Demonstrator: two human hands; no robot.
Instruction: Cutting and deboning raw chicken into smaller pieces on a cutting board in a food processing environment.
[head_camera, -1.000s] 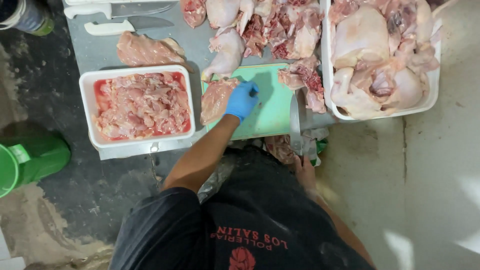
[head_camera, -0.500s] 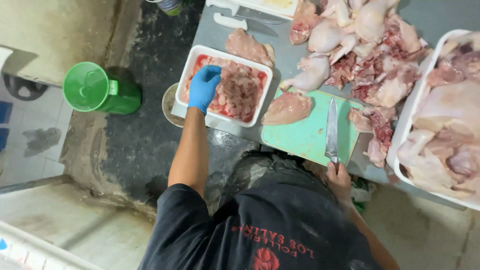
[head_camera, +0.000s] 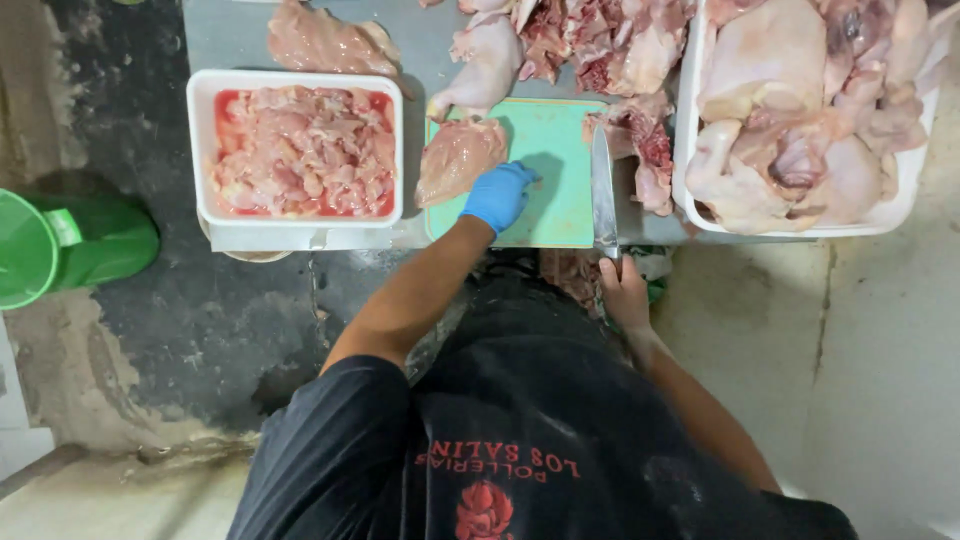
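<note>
My left hand (head_camera: 498, 196), in a blue glove, rests on the green cutting board (head_camera: 555, 200), just right of a raw chicken breast (head_camera: 457, 157) lying at the board's left edge. Its fingers are loosely curled and hold nothing. My right hand (head_camera: 624, 290), bare, grips the handle of a long knife (head_camera: 603, 190) whose blade lies along the board's right side, pointing away from me. A white tray (head_camera: 296, 228) of cut chicken pieces in red liquid sits left of the board.
A large white tub (head_camera: 690, 180) of whole raw chickens stands at the right. Loose chicken parts (head_camera: 570, 45) and a fillet (head_camera: 320, 40) lie on the grey table behind the board. A green bucket (head_camera: 70, 245) stands on the wet floor at left.
My left hand has moved right, from the white tray of cut meat back to the cutting board beside the breast. The knife stays in my right hand.
</note>
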